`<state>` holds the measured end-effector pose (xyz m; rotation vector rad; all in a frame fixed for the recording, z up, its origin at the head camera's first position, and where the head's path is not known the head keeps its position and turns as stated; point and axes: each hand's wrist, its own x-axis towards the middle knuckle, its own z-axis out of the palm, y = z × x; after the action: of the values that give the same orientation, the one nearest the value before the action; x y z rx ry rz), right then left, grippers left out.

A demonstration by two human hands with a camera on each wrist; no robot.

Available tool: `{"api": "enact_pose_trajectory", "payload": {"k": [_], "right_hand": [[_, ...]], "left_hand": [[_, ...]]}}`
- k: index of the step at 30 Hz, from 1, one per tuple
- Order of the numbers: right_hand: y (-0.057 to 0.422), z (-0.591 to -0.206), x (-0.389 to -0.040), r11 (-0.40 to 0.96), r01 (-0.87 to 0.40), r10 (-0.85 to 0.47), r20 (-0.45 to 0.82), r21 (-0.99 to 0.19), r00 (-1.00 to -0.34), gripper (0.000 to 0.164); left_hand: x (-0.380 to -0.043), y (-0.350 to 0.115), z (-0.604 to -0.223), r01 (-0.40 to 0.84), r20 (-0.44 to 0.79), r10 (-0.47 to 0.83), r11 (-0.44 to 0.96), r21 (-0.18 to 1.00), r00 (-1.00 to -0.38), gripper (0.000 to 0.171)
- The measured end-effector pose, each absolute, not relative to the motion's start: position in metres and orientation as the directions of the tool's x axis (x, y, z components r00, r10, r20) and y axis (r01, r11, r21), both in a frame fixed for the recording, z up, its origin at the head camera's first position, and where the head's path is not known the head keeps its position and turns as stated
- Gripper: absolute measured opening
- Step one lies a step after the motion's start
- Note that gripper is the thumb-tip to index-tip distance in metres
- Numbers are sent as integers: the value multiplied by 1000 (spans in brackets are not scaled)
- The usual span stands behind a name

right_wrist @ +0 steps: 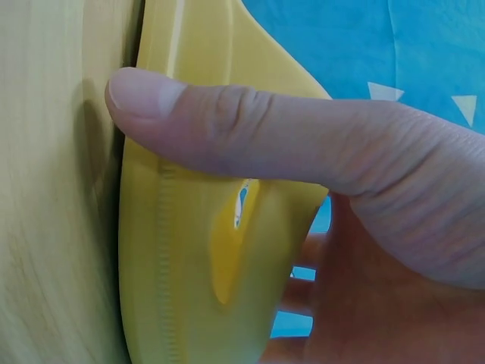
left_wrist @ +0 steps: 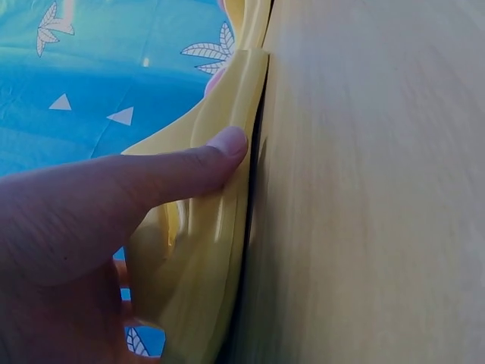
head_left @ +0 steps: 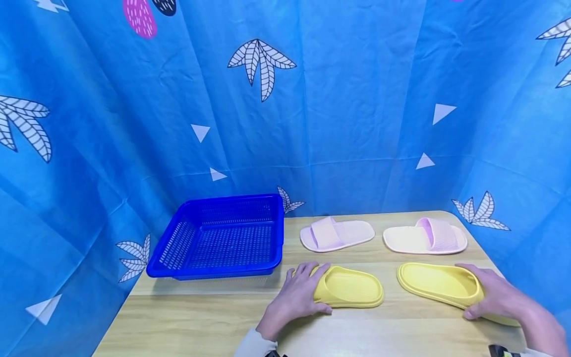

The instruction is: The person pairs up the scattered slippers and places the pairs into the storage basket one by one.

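Observation:
Two yellow slippers lie on the wooden table in the head view, the openings for the foot facing each other. My left hand [head_left: 298,293] spans the toe end of the left yellow slipper [head_left: 357,288], thumb on its near side and fingers on the far side. In the left wrist view, the thumb presses the side of that slipper [left_wrist: 204,265] low near the sole. Across the upper of the right yellow slipper [head_left: 432,281], my right hand [head_left: 497,293] has the same grip. The right wrist view shows its thumb against the side wall of this slipper [right_wrist: 182,250], beside a slot. Both soles lie close along the tabletop.
Behind the yellow pair lie two pink slippers, a left one [head_left: 352,232] and a right one [head_left: 403,239]. A blue plastic basket [head_left: 214,272] stands at the back left of the table [head_left: 178,322]. A blue patterned curtain [head_left: 352,109] hangs around the table's back and sides.

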<state>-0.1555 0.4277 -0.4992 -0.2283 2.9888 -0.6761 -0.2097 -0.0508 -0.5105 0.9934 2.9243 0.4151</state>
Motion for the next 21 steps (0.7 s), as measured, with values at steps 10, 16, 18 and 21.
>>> {"api": "enact_pose_trajectory", "payload": {"k": [10,16,18,21], "right_hand": [[425,-500,-155,904,-104,-143,-63,-415,-988,111],[424,-500,-155,907,-113,-142,-43,-405,-989,108],[424,-499,-155,909,-118,-142,-32,-401,-989,107],[424,-499,-155,909,-126,-146,-22,-398,-989,106]], "left_hand": [[-211,-50,-512,594,59,599,769,237,-798,102],[-211,-50,-513,601,72,602,768,222,-796,102],[-211,-50,-513,604,79,603,766,222,-794,102],[-212,-51,-512,611,95,607,761,218,-789,102]]}}
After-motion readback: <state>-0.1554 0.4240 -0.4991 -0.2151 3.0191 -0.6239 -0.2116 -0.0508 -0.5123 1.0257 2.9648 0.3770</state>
